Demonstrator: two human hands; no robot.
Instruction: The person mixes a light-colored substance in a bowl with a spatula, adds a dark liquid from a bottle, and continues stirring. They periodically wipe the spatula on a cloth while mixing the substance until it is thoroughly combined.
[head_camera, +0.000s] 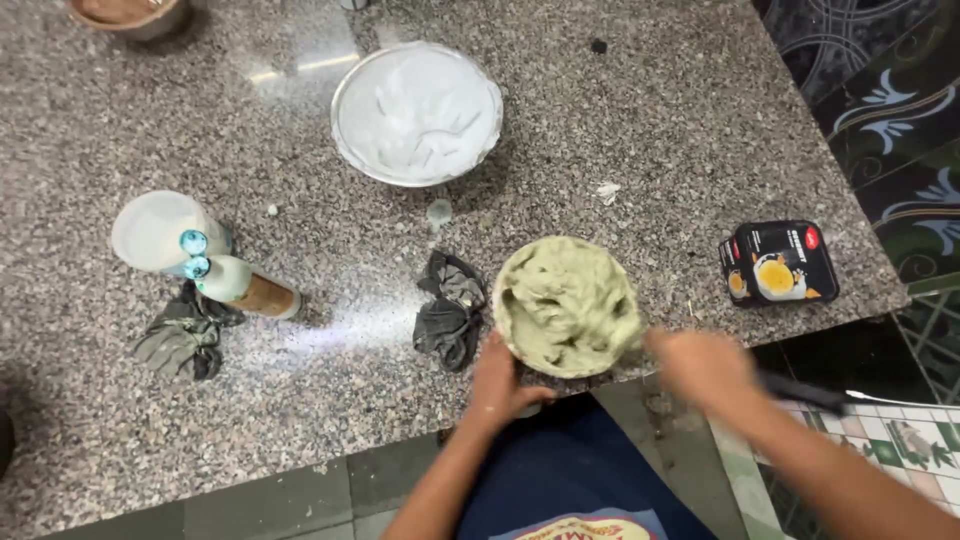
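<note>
Gripping the near rim of the bowl of green paste (567, 305), the left hand (497, 385) sits with its fingers curled round the edge, forearm coming straight up from below. That bowl stands at the near edge of the granite counter (300, 390), part of it overhanging the edge. Right of the bowl, the right hand (705, 368) is a blur, closed round a dark handle (805, 393) that sticks out to the right, away from the bowl; what the tool ends in, I cannot tell. The right arm runs off low and to the right.

Just left of the bowl lies a crumpled dark rag (450, 308), touching or nearly touching its side. Right of the bowl, well apart, a black box with a picture of an egg (780, 262) lies flat near the counter's right edge. Far left of the bowl stand a white lidded tub (158, 231) and a bottle with a teal cap (242, 284), lying on its side, with a grey-green cloth (180, 340) bunched beside them. Beyond the bowl, further up the counter, a metal bowl of white cream (417, 112). Beneath the counter, grey floor tiles (350, 490); patterned dark tiles (880, 100) to the far right.
</note>
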